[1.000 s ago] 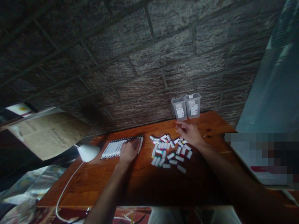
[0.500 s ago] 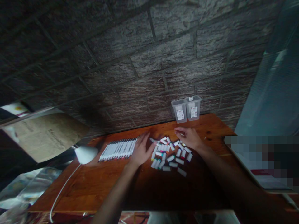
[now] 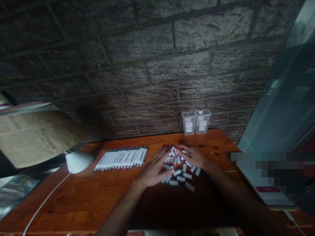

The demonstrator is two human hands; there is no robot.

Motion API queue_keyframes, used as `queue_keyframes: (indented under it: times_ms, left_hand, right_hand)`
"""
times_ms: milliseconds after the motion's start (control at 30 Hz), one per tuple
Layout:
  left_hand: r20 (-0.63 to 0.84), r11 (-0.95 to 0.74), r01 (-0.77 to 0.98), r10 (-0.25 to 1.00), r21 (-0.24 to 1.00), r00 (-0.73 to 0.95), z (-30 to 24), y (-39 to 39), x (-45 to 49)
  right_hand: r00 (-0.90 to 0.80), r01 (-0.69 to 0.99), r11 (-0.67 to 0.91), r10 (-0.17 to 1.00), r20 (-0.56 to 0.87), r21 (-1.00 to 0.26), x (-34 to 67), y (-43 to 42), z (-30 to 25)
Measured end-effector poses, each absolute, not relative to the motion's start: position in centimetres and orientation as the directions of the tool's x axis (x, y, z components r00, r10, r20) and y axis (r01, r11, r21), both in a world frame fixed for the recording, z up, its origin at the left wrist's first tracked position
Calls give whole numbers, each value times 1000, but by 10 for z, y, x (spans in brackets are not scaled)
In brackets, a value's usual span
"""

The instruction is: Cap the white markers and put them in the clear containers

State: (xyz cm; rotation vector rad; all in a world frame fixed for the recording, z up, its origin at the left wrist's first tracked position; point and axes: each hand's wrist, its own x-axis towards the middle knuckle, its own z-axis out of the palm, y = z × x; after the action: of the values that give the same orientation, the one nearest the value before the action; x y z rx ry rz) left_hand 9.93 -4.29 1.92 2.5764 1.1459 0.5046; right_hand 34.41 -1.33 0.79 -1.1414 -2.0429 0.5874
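Note:
A loose pile of white marker caps (image 3: 180, 179) with coloured ends lies on the wooden table (image 3: 81, 203). My left hand (image 3: 155, 170) rests along the left side of the pile, fingers stretched out and thumb over some caps. On the far right side, my right hand (image 3: 193, 156) curves over the caps with its fingers apart. Both hands cover part of the pile, and neither grips a cap that I can see. To the left of my left hand lies a neat row of white markers (image 3: 123, 157) with dark ends, side by side.
Two clear plastic containers (image 3: 189, 127) with labels stand against the stone-block wall (image 3: 157, 82). At the left is a lamp with a white base (image 3: 78, 162), a printed paper-like shade (image 3: 41, 134) and a white cable (image 3: 46, 201). A flat device (image 3: 275, 198) lies at the right edge.
My left hand has moved right, away from the marker row, onto the caps. My right hand has come in leftward and down over them. The camera view has shifted slightly.

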Motion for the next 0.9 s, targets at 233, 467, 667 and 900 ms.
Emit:
queue_keyframes:
  times_ms: [233, 467, 667, 900]
  left_hand:
    - [187, -725, 635, 685, 265, 704, 11, -55, 101]
    - [222, -722, 648, 691, 241, 688, 2, -49, 118]
    - [260, -718, 658, 696, 228, 670, 3, -47, 118]
    - [225, -687, 688, 727, 236, 649, 6, -65, 140]
  right_hand:
    - [-491, 543, 616, 784, 380, -570, 341, -33, 10]
    - [-422, 589, 580, 814, 398, -562, 329, -31, 10]
    - [-379, 580, 567, 823, 422, -585, 334, -25, 6]
    - [-334, 622, 538, 839, 428, -569, 321, -13, 4]
